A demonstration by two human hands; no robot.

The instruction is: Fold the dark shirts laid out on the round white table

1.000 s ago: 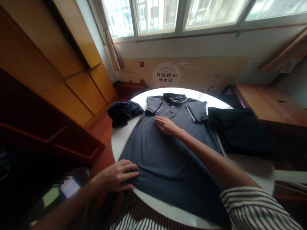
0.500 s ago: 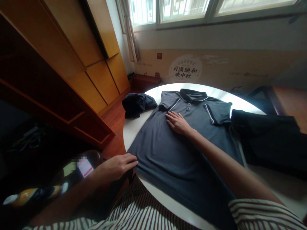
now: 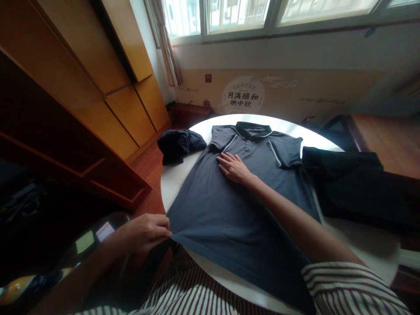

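A dark grey polo shirt (image 3: 210, 205) with a black collar and white-edged sleeves lies spread face up on the round white table (image 3: 170, 183). My left hand (image 3: 152, 229) pinches the shirt's lower left corner at the table's edge and pulls the hem taut. On the chest, just below the left sleeve, my right hand (image 3: 233, 168) rests flat with its fingers stretched out. My right forearm crosses over the shirt and hides part of its right side.
A bunched dark garment (image 3: 180, 144) sits at the table's left edge. Folded black clothing (image 3: 348, 183) lies on the right. Lower left, a stool (image 3: 123, 218) carries papers, with a bottle (image 3: 26, 286) nearby. Wooden cabinets (image 3: 95, 78) stand at left, a wooden table (image 3: 387, 140) at right.
My left hand has drawn the shirt's corner slightly outward, and the creases along the lower part look smoother. The right hand stays flat on the chest. The view has turned slightly right.
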